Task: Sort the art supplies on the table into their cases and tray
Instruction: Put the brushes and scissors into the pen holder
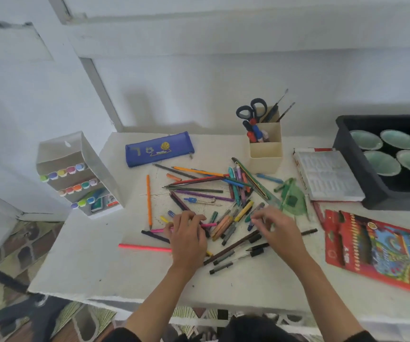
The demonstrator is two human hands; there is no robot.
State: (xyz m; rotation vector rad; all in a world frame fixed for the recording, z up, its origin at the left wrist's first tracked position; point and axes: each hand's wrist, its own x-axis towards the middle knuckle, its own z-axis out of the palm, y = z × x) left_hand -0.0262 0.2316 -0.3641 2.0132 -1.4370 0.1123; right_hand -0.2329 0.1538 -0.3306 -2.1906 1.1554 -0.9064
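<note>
From my remote seat I read this moment as the start of the gathering, with most of the heap of pencils and pens lying loose on the table just beyond both hands. The left hand had its fingers curled down over a pink pen and seemed to pinch it. That pen lay crosswise under the fingers, its long axis running from the left of that hand toward the gap between the two hands, so I judged the left hand much the nearer one for lifting it. The right hand hovered at the near right edge of the heap with its fingers bent over a few short markers. I could not tell whether it held anything. The blue pencil case sat well beyond the left hand, closed as far as I could see, and the marker case stood far out to that hand's left. The red pencil box lay to the right of the right hand, and the black tray sat beyond it.
</note>
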